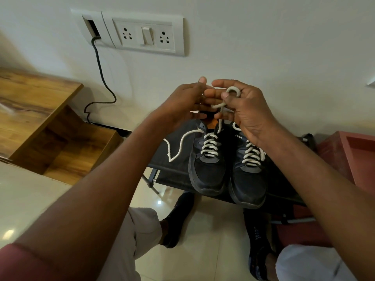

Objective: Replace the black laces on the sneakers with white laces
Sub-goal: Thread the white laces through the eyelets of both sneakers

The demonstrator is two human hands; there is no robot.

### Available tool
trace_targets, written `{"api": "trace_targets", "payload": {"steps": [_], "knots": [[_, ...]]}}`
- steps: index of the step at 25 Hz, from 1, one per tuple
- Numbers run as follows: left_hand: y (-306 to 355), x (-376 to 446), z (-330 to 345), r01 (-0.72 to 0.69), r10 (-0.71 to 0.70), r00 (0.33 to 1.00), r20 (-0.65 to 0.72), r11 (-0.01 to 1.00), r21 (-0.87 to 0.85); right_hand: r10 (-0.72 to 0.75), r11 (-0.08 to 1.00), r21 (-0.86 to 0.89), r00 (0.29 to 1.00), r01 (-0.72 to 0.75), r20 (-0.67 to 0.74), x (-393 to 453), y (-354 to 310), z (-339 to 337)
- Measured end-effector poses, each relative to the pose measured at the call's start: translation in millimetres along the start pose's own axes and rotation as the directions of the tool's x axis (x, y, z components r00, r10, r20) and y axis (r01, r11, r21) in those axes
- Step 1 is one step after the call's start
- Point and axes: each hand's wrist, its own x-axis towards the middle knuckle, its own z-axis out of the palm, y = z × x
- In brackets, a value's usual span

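Above the two dark navy mesh sneakers [209, 167] on a black fabric stand [176, 159], the right hand [246, 110] pinches a loop of white cord lace [233, 91] while the left hand [185, 102], fingers curled, grips its strand just beside.

One view only, worn on the person's head, wide-angle, edges bowed. Looks forward and steeply down. Both forearms run in from the near corners and meet at frame centre, close to the lens: left hand [182, 102], right hand [243, 110]. Just below them, the pair of sneakers [227, 165] on a dark bench [172, 171], toes toward the camera. Wall fills the far half, switch plate [142, 33] at top left of centre. Wooden shelf unit [40, 118] at left, red box [351, 157] at right. Near bottom: the person's knees, socked feet [176, 224], tiled floor [213, 240].
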Motion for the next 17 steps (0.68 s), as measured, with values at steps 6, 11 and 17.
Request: {"api": "trace_targets", "payload": {"steps": [6,11,17], "knots": [[-0.2,-4.4,-2.9,0.102,-0.095,0.995,0.039,0.958,-0.267,-0.052,0.996,-0.086,0.980,0.035,-0.192,3.1,5.3,-6.4],[-4.3,-5.1,-1.5,0.102,-0.111,0.994,-0.020,0.959,-0.264,0.169,0.952,-0.191,0.929,-0.241,-0.328,9.2,20.4,-14.7],[-7.6,-2.6,1.4,0.203,-0.180,0.969,0.167,0.970,-0.133,0.390,0.787,0.562,0.910,-0.253,-0.137,13.9,20.3,-12.8]]}}
